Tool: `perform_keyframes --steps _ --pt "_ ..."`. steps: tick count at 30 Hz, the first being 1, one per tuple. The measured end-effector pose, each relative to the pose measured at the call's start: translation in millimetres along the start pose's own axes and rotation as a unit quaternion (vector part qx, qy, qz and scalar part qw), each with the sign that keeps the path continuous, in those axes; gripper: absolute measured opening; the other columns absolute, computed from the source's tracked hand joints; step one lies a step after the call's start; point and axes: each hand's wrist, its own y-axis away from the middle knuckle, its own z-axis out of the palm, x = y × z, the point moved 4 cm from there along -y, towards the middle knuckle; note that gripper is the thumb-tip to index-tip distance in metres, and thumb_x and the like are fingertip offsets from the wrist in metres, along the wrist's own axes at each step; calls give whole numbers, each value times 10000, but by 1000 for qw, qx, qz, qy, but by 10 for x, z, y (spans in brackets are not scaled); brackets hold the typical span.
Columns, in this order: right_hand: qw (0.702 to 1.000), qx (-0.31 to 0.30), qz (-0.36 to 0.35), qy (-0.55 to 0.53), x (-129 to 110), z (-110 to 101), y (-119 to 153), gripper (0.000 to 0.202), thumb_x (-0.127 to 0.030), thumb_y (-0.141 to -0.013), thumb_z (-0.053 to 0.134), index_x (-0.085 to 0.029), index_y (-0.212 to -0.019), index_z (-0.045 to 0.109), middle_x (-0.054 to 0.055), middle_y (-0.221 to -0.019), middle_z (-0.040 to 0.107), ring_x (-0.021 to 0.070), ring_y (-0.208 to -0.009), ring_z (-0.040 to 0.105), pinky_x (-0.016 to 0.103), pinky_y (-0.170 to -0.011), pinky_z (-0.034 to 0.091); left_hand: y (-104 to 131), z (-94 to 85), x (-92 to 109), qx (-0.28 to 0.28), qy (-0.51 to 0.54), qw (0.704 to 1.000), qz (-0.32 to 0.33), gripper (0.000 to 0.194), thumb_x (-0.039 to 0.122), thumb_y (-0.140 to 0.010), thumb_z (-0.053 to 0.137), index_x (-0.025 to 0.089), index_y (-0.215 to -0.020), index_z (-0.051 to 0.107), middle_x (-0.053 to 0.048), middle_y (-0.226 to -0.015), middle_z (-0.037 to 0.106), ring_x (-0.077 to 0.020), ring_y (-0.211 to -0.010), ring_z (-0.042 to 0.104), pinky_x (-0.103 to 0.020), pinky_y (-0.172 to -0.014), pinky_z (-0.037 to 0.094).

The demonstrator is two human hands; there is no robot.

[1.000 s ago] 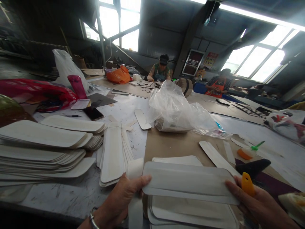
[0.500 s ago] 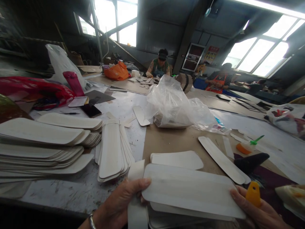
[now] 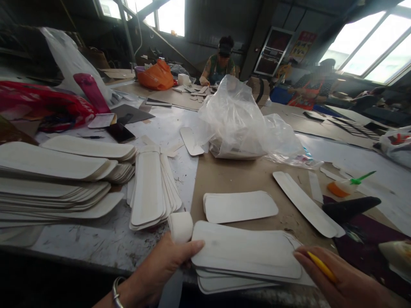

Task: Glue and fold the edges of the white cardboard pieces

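My left hand (image 3: 163,261), with a bracelet at the wrist, is closed at the left end of a white round-cornered panel (image 3: 247,250), thumb on top and fingers out of sight underneath. A curled white strip (image 3: 180,226) rises over the same hand, its tail hanging below. More panels fan out under the top one at the table's near edge. At the panel's right end is my right hand (image 3: 337,273), closed round a tool with a yellow handle (image 3: 323,267); its working end is hidden. Just beyond lies a short stack of white panels (image 3: 240,206).
Stacks of white panels (image 3: 51,162) fill the left, beside an upright-lying bundle (image 3: 147,188). A clear plastic bag (image 3: 236,124) stands mid-table. Rightward are long panels (image 3: 308,205), an orange glue bottle (image 3: 340,188) and a black object (image 3: 351,209). Two people sit farther back.
My right hand has turned, so the yellow handle now lies along it, and its fingers have shifted left. The strip by my left hand has curled over. The camera view has tipped downward.
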Motion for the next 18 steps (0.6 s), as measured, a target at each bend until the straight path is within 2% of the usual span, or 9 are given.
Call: perform_keyframes --steps 3,5,7,9,12,15,18 --pt "985 -26 -171 -17 -597 93 -124 155 -280 -863 469 -279 -949 598 2 -875 664 140 -709 657 199 -583 516 -6 45 22 -29 19 999 12 341 267 -714 685 115 -1007 600 -80 -922 645 -207 -846 578 -295 -775 463" --pt "974 -35 -223 -21 -921 217 -216 156 -220 -879 450 -251 -968 575 14 -842 635 135 -682 639 203 -568 504 -15 72 30 -40 33 999 11 375 221 -714 674 112 -1062 590 -96 -978 646 -236 -910 582 -350 -861 452" --pt "967 -22 -252 -18 -1132 365 -295 170 -174 -869 465 -223 -1002 560 28 -832 614 152 -706 628 218 -574 499 -27 94 27 -43 43 998 6 384 204 -713 659 98 -1075 590 -108 -972 650 -243 -888 589 -362 -847 457" --pt "963 0 -270 -10 -1234 510 -348 205 -145 -848 486 -202 -1035 547 38 -831 603 171 -723 619 233 -571 495 -37 107 19 -43 53 998 4 374 201 -711 647 82 -1062 598 -117 -941 655 -249 -861 591 -362 -811 464" --pt "961 9 -276 -2 -1259 662 -388 274 -82 -792 485 -189 -1040 532 41 -830 592 179 -716 608 238 -552 481 -41 108 5 -30 68 997 6 374 208 -701 644 78 -1049 605 -114 -896 661 -255 -822 596 -360 -770 468" --pt "963 -14 -269 -4 -1247 704 -411 385 -8 -686 441 -202 -1008 521 37 -843 585 171 -724 599 229 -544 457 -38 97 -16 -22 80 997 3 370 227 -702 655 88 -1043 614 -105 -892 664 -261 -830 599 -364 -783 468" --pt "964 -36 -263 -8 -1257 693 -438 371 -3 -630 418 -225 -908 522 20 -800 574 159 -664 570 224 -500 411 -49 73 -47 -16 73 997 -6 346 227 -721 646 108 -1044 619 -91 -918 665 -265 -890 595 -357 -807 471"
